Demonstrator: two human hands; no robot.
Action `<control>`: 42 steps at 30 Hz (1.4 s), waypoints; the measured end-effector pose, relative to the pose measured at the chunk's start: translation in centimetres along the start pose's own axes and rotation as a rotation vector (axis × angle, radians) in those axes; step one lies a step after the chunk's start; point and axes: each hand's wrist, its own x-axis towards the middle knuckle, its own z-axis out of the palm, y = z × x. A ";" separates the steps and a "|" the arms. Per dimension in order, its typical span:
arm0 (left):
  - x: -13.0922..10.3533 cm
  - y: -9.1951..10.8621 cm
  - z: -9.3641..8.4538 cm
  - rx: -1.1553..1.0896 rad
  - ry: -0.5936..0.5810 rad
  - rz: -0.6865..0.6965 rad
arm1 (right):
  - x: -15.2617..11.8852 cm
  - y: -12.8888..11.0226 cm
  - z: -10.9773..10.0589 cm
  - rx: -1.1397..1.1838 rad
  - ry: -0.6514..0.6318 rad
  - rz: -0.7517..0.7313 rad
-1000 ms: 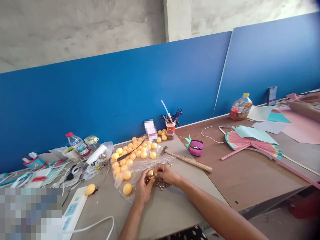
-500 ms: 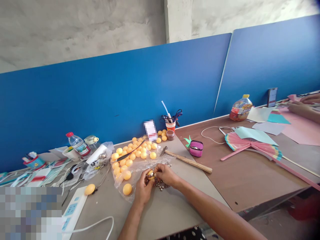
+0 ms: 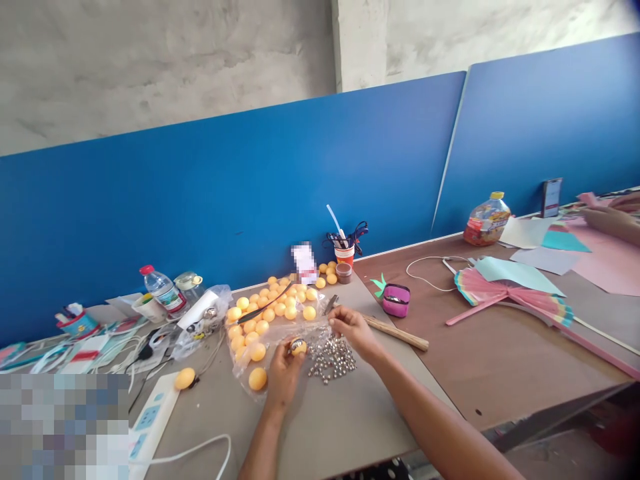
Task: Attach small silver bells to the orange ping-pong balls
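My left hand (image 3: 284,373) is closed round an orange ping-pong ball (image 3: 299,347), part of which is covered with small shiny metal pieces. To its right a loose pile of small silvery beads or studs (image 3: 333,360) lies on the table. Over the far edge of that pile, my right hand (image 3: 354,328) has thumb and fingertips pressed together. Whatever is between them is too small to see. Behind my hands, many plain orange balls (image 3: 263,311) lie on a clear plastic bag (image 3: 240,367). A hammer (image 3: 397,331) lies beyond my right hand, its handle partly covered.
A purple pouch (image 3: 397,301) and a pink paper fan (image 3: 505,293) lie to the right. At left are a water bottle (image 3: 163,291), tangled cables and a power strip (image 3: 153,427). A blue partition (image 3: 240,187) closes off the back. Another person's hand (image 3: 613,217) works at far right.
My right hand has left the ball and moved right, over the bead pile, which now shows more fully. My left hand keeps the ball. The view has shifted slightly.
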 end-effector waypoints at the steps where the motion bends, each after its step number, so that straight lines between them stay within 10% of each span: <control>1: 0.0 0.1 0.0 -0.012 0.012 -0.006 | 0.3 0.1 -0.7 -0.103 0.081 -0.032; 4: 0.1 0.2 -0.1 -0.002 0.037 -0.016 | 0.9 0.8 -2.2 -0.582 0.296 -0.099; 8: 0.1 -0.1 -0.2 0.039 0.051 0.003 | 0.8 1.6 -3.3 -1.189 0.271 0.093; 14: 0.2 -0.9 -0.8 0.120 0.012 0.042 | 0.5 1.5 -4.2 -1.370 0.225 0.269; 30: 0.3 -1.1 -0.8 0.130 0.080 0.016 | 0.8 0.9 -4.0 -1.326 0.202 0.190; 35: 0.3 -1.3 -0.8 0.144 0.079 0.034 | 0.3 -0.7 -3.2 -1.103 0.244 -0.082; 42: 0.4 -1.3 -0.6 0.131 0.112 0.031 | -1.9 -2.4 -1.1 -0.889 -0.105 -0.376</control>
